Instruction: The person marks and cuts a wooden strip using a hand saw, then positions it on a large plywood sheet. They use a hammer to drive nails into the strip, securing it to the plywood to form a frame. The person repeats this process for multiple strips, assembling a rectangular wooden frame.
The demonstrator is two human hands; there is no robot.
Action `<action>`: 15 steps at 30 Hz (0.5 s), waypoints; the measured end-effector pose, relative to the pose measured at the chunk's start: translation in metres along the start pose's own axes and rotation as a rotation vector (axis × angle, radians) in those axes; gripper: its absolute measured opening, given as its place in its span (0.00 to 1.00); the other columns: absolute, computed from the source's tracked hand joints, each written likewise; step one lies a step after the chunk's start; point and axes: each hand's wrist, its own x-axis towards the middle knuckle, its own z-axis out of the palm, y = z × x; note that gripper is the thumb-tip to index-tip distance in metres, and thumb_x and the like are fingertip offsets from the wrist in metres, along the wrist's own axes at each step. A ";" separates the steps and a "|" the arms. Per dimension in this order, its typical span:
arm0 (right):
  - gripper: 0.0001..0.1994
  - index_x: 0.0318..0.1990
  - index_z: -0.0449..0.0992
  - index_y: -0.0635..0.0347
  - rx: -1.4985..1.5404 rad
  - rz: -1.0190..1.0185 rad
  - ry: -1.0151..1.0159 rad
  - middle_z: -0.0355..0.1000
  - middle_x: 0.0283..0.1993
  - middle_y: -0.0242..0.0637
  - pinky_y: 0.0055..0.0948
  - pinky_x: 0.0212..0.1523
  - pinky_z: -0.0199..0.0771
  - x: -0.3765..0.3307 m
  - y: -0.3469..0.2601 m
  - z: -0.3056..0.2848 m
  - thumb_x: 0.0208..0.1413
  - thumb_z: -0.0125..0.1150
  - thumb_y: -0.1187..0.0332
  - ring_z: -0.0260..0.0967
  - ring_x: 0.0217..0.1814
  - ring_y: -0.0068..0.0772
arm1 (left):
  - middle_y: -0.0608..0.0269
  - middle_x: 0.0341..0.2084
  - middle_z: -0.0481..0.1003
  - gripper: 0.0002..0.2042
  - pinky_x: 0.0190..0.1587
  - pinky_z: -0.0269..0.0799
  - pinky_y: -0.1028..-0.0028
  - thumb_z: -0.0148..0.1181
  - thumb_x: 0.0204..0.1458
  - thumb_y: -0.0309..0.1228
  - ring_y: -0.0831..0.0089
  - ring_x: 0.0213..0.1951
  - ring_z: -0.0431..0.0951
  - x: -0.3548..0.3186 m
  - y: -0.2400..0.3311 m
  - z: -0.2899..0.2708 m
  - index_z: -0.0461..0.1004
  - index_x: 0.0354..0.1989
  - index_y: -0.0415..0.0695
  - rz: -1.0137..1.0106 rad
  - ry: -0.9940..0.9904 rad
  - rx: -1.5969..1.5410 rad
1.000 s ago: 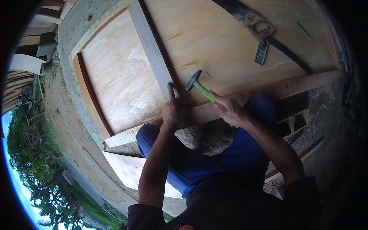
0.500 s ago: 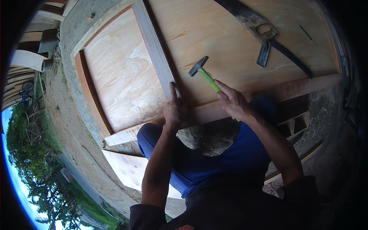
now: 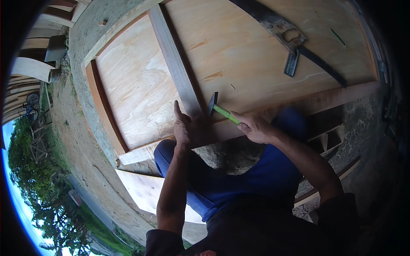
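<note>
My right hand (image 3: 256, 128) is closed round the green handle of a hammer (image 3: 225, 114). The hammer's dark head is beside the right edge of a wooden crosspiece (image 3: 174, 59), close to where that piece meets the near rail (image 3: 329, 99). To the left of this joint is my left hand (image 3: 183, 130), its index finger stretched out over the plywood panel (image 3: 136, 81). Its other fingers are partly in shadow by the joint, and no object shows in them. The wooden frame lies on the plywood, just beyond my knees.
A handsaw (image 3: 282, 32) lies on the plywood at the upper right, with a try square (image 3: 294, 57) against it. A green pencil (image 3: 338, 37) lies farther right. A pale board (image 3: 141, 190) rests by my left leg. Wood offcuts (image 3: 326, 138) are under the rail at right.
The hammer has come down and left, its head now beside the crosspiece near the joint. My left hand has shifted left, its index finger off the crosspiece and over the panel.
</note>
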 end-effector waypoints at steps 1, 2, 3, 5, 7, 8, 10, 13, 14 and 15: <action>0.26 0.70 0.62 0.57 0.033 0.087 0.025 0.64 0.24 0.40 0.26 0.32 0.68 0.005 -0.006 -0.011 0.64 0.51 0.75 0.62 0.25 0.30 | 0.48 0.33 0.80 0.48 0.39 0.77 0.57 0.71 0.48 0.41 0.53 0.33 0.82 -0.007 0.005 -0.013 0.47 0.72 0.38 -0.064 -0.009 0.122; 0.25 0.69 0.63 0.59 0.067 0.175 0.052 0.62 0.23 0.39 0.26 0.31 0.67 0.011 -0.013 -0.024 0.64 0.50 0.76 0.59 0.24 0.31 | 0.47 0.35 0.80 0.46 0.40 0.77 0.58 0.72 0.47 0.41 0.54 0.34 0.82 -0.010 0.006 -0.021 0.52 0.71 0.36 -0.127 -0.019 0.245; 0.25 0.70 0.62 0.60 0.167 0.313 0.126 0.62 0.23 0.40 0.27 0.31 0.67 0.020 -0.041 -0.044 0.65 0.52 0.74 0.60 0.24 0.30 | 0.43 0.42 0.79 0.40 0.47 0.75 0.58 0.72 0.46 0.46 0.50 0.46 0.80 -0.012 0.001 -0.023 0.64 0.64 0.36 -0.113 -0.129 0.305; 0.26 0.70 0.61 0.60 0.180 0.254 0.411 0.62 0.24 0.41 0.27 0.31 0.69 0.028 -0.027 -0.030 0.65 0.53 0.73 0.60 0.25 0.29 | 0.43 0.41 0.80 0.35 0.49 0.75 0.58 0.71 0.46 0.46 0.51 0.46 0.81 -0.012 -0.002 -0.015 0.69 0.58 0.34 -0.183 -0.182 0.302; 0.26 0.70 0.62 0.60 0.114 0.219 0.299 0.67 0.26 0.44 0.29 0.33 0.71 0.013 -0.014 -0.013 0.64 0.52 0.74 0.63 0.26 0.30 | 0.43 0.41 0.80 0.31 0.50 0.75 0.58 0.71 0.47 0.46 0.51 0.46 0.81 -0.005 0.003 -0.012 0.72 0.53 0.33 -0.203 -0.265 0.242; 0.26 0.70 0.62 0.61 0.044 0.171 0.088 0.69 0.27 0.47 0.29 0.34 0.72 -0.004 -0.002 0.001 0.64 0.52 0.74 0.65 0.26 0.31 | 0.43 0.41 0.80 0.30 0.50 0.75 0.57 0.70 0.47 0.46 0.51 0.46 0.81 -0.001 0.004 -0.016 0.74 0.50 0.33 -0.202 -0.309 0.185; 0.25 0.70 0.62 0.60 0.030 -0.037 0.069 0.73 0.31 0.53 0.30 0.37 0.73 0.001 -0.012 -0.001 0.64 0.52 0.74 0.69 0.28 0.33 | 0.42 0.41 0.80 0.27 0.51 0.75 0.57 0.69 0.48 0.45 0.51 0.47 0.81 0.002 0.001 -0.018 0.76 0.47 0.33 -0.188 -0.345 0.117; 0.26 0.71 0.61 0.58 0.038 0.115 0.152 0.74 0.33 0.50 0.28 0.38 0.73 0.017 -0.014 -0.028 0.65 0.52 0.75 0.69 0.29 0.33 | 0.41 0.41 0.80 0.24 0.51 0.74 0.57 0.68 0.49 0.44 0.50 0.47 0.81 0.004 -0.011 -0.015 0.77 0.43 0.33 -0.131 -0.348 0.105; 0.27 0.72 0.58 0.57 0.047 0.115 0.187 0.75 0.35 0.51 0.28 0.38 0.73 0.017 -0.012 -0.022 0.65 0.52 0.74 0.70 0.30 0.33 | 0.41 0.41 0.80 0.24 0.51 0.74 0.57 0.68 0.49 0.44 0.50 0.47 0.81 0.007 -0.017 -0.015 0.77 0.44 0.33 -0.116 -0.356 0.113; 0.28 0.73 0.56 0.56 0.056 0.119 0.222 0.76 0.36 0.51 0.27 0.39 0.73 0.014 -0.010 -0.015 0.65 0.52 0.73 0.71 0.31 0.33 | 0.41 0.41 0.80 0.24 0.51 0.74 0.57 0.67 0.50 0.44 0.50 0.47 0.81 0.006 -0.024 -0.014 0.76 0.44 0.33 -0.101 -0.369 0.120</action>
